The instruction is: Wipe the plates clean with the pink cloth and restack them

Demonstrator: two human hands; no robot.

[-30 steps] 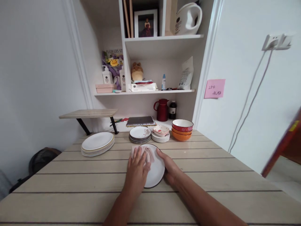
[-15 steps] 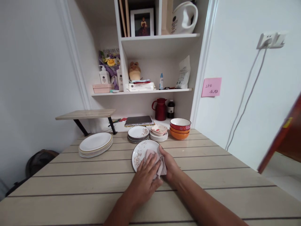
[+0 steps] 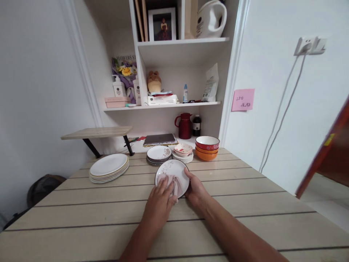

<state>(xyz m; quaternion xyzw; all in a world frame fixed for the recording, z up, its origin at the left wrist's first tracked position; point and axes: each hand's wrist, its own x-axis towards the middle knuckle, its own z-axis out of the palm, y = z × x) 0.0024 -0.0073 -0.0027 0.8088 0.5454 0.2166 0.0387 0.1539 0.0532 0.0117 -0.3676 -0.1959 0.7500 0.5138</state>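
The left hand (image 3: 160, 199) lies spread over crumpled cloth (image 3: 178, 185) on a round, dark-rimmed plate (image 3: 178, 169), right hand (image 3: 196, 190) gripping its edge.

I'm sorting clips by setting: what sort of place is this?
Probably a room in someone's home: a framed picture and a red jug stand in white shelving, and stacked bowls sit on the wooden table.

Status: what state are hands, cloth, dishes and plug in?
Left hand: flat on cloth
Right hand: gripping plate's edge
Cloth: crumpled, on plate
Plate: held, floral pattern showing
White plates: stacked
Dark-rimmed plates: stacked
Small dishes: atop stacked saucers
Bowls: stacked upright
Plug: in socket
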